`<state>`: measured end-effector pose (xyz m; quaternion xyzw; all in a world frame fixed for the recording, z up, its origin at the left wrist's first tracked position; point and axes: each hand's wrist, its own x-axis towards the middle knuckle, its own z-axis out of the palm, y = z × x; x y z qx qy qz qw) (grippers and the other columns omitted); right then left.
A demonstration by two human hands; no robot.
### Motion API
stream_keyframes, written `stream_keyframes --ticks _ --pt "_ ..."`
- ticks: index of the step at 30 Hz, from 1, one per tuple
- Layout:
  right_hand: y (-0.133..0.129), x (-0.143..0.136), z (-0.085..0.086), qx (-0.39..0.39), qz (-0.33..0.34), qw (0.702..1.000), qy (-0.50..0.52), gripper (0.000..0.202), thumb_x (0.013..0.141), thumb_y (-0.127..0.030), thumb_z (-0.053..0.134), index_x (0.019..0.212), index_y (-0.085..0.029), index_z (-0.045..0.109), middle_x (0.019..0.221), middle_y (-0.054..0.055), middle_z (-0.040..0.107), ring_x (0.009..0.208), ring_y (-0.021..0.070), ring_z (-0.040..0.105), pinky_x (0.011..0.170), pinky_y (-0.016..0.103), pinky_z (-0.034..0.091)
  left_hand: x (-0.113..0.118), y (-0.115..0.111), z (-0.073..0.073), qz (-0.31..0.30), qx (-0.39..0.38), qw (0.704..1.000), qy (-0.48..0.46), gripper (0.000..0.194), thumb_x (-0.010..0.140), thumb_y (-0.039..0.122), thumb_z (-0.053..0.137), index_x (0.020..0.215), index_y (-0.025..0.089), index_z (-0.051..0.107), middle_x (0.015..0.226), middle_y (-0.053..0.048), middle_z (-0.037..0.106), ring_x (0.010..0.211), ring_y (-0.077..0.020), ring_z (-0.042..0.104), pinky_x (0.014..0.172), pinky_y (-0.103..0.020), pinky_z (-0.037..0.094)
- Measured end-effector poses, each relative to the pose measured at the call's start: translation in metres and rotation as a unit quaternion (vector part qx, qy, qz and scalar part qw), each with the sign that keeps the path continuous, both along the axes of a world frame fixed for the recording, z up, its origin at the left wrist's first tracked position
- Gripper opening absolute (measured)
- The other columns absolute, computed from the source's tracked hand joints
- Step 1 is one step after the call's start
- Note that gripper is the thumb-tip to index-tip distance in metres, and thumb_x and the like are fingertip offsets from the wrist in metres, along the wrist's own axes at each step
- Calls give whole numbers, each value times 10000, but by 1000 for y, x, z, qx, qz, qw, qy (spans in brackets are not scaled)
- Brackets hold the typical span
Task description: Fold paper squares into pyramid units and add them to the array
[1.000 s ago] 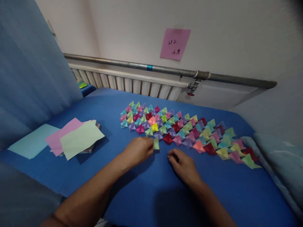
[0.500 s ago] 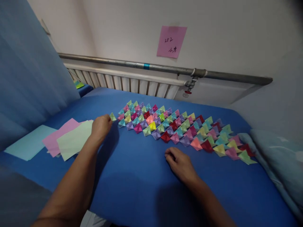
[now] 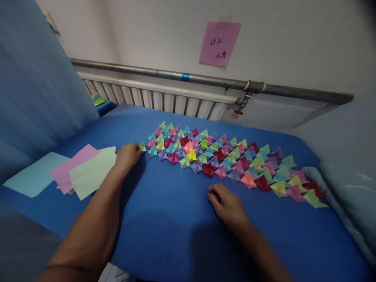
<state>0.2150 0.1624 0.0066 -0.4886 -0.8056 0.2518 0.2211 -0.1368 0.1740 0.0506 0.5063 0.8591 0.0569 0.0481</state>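
My left hand (image 3: 128, 157) pinches a small pale green folded paper boat (image 3: 142, 147) by its left end, at the left end of the rows. Just to its right stand rows of small paper boats (image 3: 191, 156) in many colours, set close together in a slanting band on the blue sheet (image 3: 164, 199). In front of the band's middle, my right hand (image 3: 227, 204) rests with its fingers curled in and no paper showing in them.
Left of my left arm lie loose paper sheets: pale green (image 3: 92, 174), pink (image 3: 73, 166) and light blue (image 3: 37, 174). A blue curtain (image 3: 44, 78) hangs at the left. Behind the bed run a radiator (image 3: 169, 102) and a metal pipe (image 3: 141, 70). Light blue bedding (image 3: 349, 188) lies at the right.
The view has shifted slightly. My left hand still pinches the green paper boat, now marginally closer to the rows. My right hand stays curled in nearly the same place.
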Motion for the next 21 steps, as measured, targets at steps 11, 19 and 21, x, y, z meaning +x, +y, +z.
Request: stream_keyframes --ticks 11,19,21 --pt "2 1 -2 4 10 1000 -12 153 842 -258 448 769 -221 577 736 16 609 640 155 572 616 274 434 -5 0 -6 -5 15 1000 -13 289 901 216 467 1098 172 675 1096 -121 739 980 -251 664 810 -304 447" --pt "1 0 1 13 11 1000 -8 151 847 -253 450 781 -227 583 745 19 630 642 159 583 615 277 441 0 0 -4 -7 23 1000 -13 280 903 239 469 1053 184 699 1005 -117 749 922 -261 669 770 -314 443" --pt "1 -1 1 11 12 1000 -10 150 844 -253 451 777 -224 582 744 20 631 642 159 586 614 277 441 1 0 -4 -5 22 1000 -11 271 898 237 471 1036 192 701 1007 -113 749 929 -259 668 772 -312 443"
